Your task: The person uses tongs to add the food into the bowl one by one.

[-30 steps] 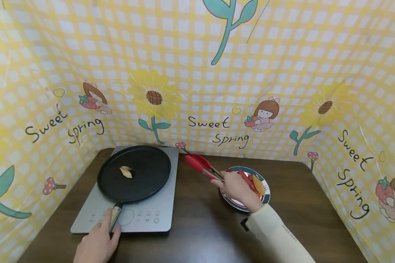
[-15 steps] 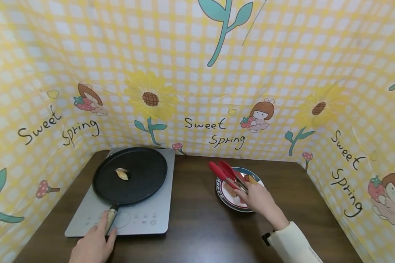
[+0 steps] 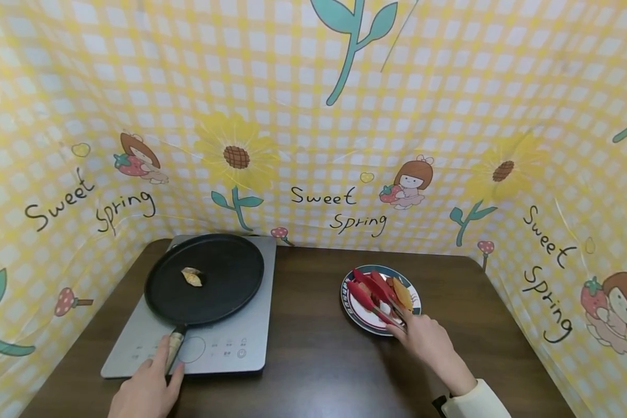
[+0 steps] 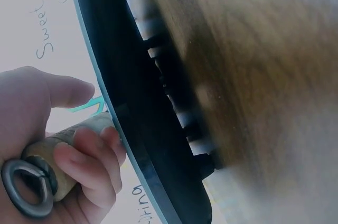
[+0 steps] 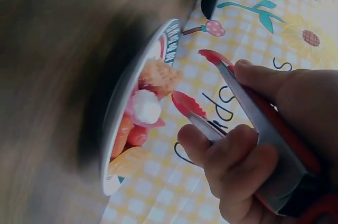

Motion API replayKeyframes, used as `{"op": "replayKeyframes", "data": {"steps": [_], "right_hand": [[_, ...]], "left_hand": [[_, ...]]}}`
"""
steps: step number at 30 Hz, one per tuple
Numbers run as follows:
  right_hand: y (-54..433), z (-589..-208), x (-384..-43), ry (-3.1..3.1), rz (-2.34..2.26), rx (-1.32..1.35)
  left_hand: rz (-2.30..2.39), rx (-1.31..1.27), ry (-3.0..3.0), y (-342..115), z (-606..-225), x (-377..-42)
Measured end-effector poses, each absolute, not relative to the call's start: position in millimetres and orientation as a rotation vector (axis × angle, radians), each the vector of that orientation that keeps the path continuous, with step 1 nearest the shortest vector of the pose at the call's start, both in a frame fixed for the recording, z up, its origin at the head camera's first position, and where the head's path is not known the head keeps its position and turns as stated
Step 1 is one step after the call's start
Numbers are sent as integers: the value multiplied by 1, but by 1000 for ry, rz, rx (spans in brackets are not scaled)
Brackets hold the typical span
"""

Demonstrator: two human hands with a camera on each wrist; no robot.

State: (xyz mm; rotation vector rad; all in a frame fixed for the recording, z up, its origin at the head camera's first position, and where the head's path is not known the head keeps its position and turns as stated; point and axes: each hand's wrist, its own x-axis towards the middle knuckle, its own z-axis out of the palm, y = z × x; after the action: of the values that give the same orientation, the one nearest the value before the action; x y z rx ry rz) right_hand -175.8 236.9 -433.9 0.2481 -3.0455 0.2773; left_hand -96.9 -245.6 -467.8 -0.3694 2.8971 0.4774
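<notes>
My left hand [image 3: 146, 386] grips the handle [image 3: 174, 348] of a flat black frying pan [image 3: 227, 290]. In the left wrist view, fingers [image 4: 87, 163] curl round this wooden handle, which ends in a metal ring [image 4: 29, 189]. A small pale-brown, shell-like piece [image 3: 192, 277] lies in the pan. My right hand [image 3: 428, 342] holds red-tipped metal tongs [image 5: 248, 108], their arms spread apart. The tongs are over a plate [image 3: 353, 323] of food. In the right wrist view, one tip is close to a brown crusty piece [image 5: 158, 75]; nothing shows between the tips.
The pan sits on a silver induction cooker [image 3: 251, 348] at the left of the dark wooden table [image 3: 313, 360]. On the plate also lie a white round piece [image 5: 146, 106], red pieces [image 5: 138, 136] and a yellow piece [image 5: 129, 161]. Yellow checked cloth [image 3: 303, 145] walls in the table.
My right hand has moved right and toward me, bringing the tongs from left of the plate down over it. The left hand keeps its grip on the handle. The view has shifted slightly.
</notes>
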Motion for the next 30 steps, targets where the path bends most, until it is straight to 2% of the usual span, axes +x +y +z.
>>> {"op": "replayKeyframes", "data": {"steps": [30], "right_hand": [[236,-452,-167,-3013,175,300]], "left_hand": [[484,-389,2913,-244,-467,-96]]}}
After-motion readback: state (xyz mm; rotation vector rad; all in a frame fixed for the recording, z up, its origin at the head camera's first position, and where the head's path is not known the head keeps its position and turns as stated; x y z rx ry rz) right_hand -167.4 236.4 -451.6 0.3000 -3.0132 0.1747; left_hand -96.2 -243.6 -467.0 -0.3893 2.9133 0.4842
